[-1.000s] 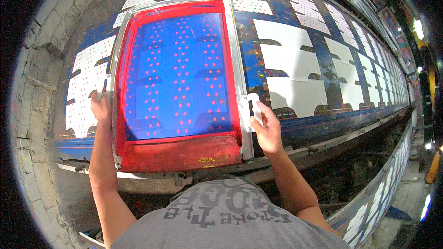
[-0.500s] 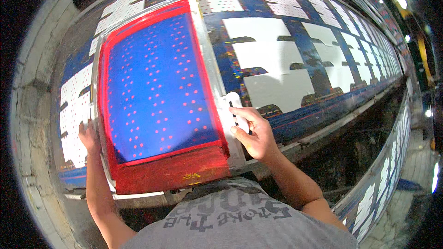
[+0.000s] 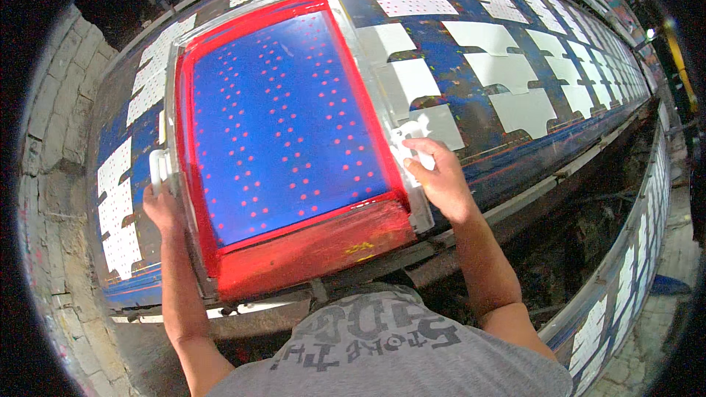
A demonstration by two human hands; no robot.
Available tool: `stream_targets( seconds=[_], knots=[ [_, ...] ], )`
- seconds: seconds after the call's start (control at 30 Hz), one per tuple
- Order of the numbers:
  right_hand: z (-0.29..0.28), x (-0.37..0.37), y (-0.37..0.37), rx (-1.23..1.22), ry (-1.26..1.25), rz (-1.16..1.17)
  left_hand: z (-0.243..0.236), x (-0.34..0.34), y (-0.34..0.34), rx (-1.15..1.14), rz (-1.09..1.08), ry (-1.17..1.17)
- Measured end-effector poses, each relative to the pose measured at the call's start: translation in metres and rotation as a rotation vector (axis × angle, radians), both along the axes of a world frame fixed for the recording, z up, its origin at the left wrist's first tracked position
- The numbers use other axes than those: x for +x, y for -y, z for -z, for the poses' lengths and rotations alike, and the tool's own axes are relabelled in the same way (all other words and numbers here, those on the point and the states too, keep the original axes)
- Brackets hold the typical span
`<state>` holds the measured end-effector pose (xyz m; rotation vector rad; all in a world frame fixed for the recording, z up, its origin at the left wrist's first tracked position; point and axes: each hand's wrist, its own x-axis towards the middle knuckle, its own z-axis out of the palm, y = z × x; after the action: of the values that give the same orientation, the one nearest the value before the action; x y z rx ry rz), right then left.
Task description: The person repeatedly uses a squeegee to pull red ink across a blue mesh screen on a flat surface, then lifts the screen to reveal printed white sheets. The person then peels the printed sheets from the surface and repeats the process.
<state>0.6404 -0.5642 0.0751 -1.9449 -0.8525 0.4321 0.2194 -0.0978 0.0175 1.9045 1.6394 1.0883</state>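
Right hand (image 3: 443, 181) grips a handle (image 3: 421, 129) on the screen (image 3: 287, 129). Left hand (image 3: 165, 210) sits opposite, probably for balance, grip unclear.

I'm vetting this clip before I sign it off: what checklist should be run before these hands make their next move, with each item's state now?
1. Right hand on the right white handle: ok, fingers closed at it.
2. Left hand gripping the left white handle: cannot tell; it is at the handle's lower end, fingers partly hidden.
3. Blue mesh unobstructed by hands: ok, both are out at the sides.
4. Red-bordered frame flat on the long table: cannot tell from this overhead view.
5. Nearest fully visible white sheets on the right unprinted: ok, no dots visible.
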Motion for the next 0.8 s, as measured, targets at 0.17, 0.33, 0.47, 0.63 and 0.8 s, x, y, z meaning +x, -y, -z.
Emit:
stream_targets(
  seconds=[0.17,0.33,0.47,0.63,0.8],
  knots=[
    [0.022,0.082,0.066,0.006,0.029,0.097,0.022,0.097,0.080,0.193,-0.010,-0.161],
    [0.032,0.144,0.114,0.045,-0.037,0.149,0.017,0.169,0.148,-0.100,-0.009,0.236],
    [0.030,0.166,0.137,0.082,-0.142,0.137,0.013,0.198,0.179,0.032,-0.021,0.132],
    [0.039,0.181,0.151,0.095,-0.168,0.126,0.016,0.207,0.184,-0.007,-0.033,0.147],
    [0.050,0.189,0.152,0.079,-0.158,0.092,0.023,0.203,0.182,0.001,0.003,0.097]
  ],
)
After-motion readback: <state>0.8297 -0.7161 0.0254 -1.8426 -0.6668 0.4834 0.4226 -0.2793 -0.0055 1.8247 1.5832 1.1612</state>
